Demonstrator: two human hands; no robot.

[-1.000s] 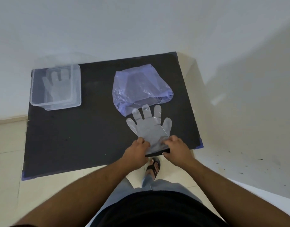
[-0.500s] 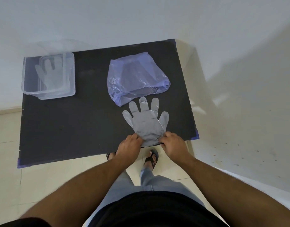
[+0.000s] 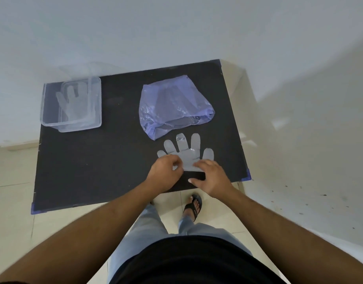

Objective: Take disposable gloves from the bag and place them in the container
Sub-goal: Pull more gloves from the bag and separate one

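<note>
A clear disposable glove [image 3: 186, 153] lies flat on the black table [image 3: 94, 160], fingers pointing away from me, just in front of the purple plastic bag [image 3: 174, 107]. My left hand [image 3: 164, 174] pinches the glove's cuff edge at its left side. My right hand [image 3: 212, 177] rests flat on the cuff's right side, fingers stretched out and thumb apart. The clear plastic container [image 3: 43, 111] stands at the table's far left corner with another clear glove [image 3: 74, 101] lying in it.
White walls close in behind the table and along its right side. The table's near edge is just below my hands, and my legs and a sandalled foot [image 3: 194, 206] stand on the tiled floor under it.
Both hands have slid up from the table's near edge onto the glove's cuff. The right hand went from pinching to lying flat, and the left lifts a bit of the plastic.
</note>
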